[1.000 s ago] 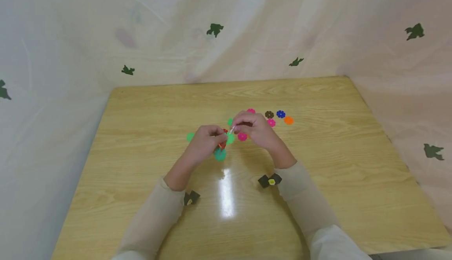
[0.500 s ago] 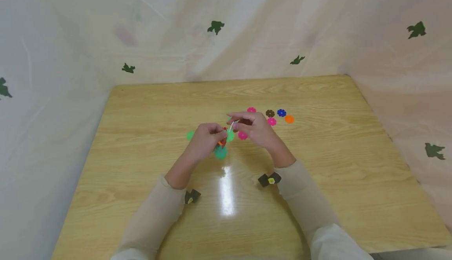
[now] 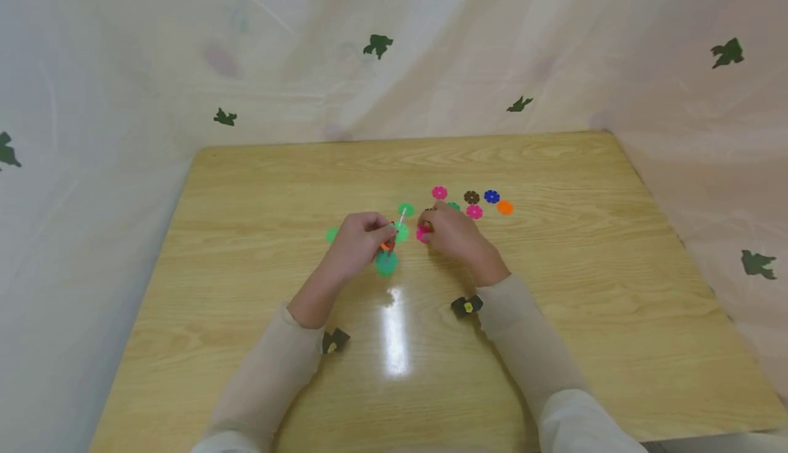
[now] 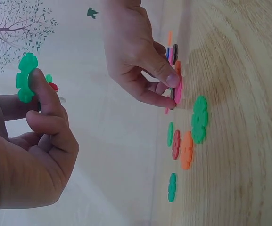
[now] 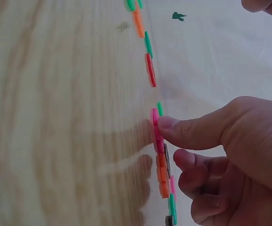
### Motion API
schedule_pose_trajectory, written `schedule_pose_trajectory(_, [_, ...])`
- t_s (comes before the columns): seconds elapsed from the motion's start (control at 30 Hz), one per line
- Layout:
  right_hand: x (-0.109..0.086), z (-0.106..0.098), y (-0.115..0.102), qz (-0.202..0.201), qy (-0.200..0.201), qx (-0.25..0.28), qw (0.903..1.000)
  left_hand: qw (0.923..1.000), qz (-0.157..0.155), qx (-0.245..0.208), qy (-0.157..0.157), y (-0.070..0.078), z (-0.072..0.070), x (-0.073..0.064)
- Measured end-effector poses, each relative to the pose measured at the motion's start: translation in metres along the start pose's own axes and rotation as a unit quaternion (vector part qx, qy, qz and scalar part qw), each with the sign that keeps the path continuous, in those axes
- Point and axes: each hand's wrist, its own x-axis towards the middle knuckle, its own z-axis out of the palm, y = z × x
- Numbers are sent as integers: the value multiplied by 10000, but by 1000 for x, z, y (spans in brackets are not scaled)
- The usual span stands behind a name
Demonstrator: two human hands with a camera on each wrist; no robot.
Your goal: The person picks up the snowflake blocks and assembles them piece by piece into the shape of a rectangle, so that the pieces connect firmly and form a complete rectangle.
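Note:
My left hand (image 3: 360,244) pinches a cluster of slotted, flower-shaped interlocking discs above the table. A green interlocking disc (image 4: 26,77) shows at its fingertips in the left wrist view, with red and green bits behind. In the head view a white disc (image 3: 403,216) seen edge-on sticks out of the cluster. My right hand (image 3: 455,234) is down at the table, thumb and forefinger at opposite edges of a pink interlocking disc (image 5: 157,131). Its other fingers are curled. In the right wrist view the forefinger's tip is hidden.
On the wooden table (image 3: 246,289) lie loose discs: green (image 3: 386,263), blue (image 3: 491,196), brown (image 3: 471,197), orange (image 3: 505,208) and several others. A pale cloth with dark bird shapes hangs round the back and sides.
My right hand has left the white disc and moved right and down to the pink disc on the table. The left hand keeps its cluster in nearly the same place.

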Motion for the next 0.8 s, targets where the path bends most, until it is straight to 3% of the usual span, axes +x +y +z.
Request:
schedule_pose_trajectory(0.33, [3,9,-5,224,-614,353,9972,9999,-10,156,25,-5,-3,-2])
schedule_pose_trajectory(0.63, [4,3,-13,66,-504,44,9987,9999,46,30,114,-2,-7,-2])
schedule_pose_trajectory(0.8, [-2,8,-15,130,-695,-83,9975,10000,-4,84,17,-6,-6,-3])
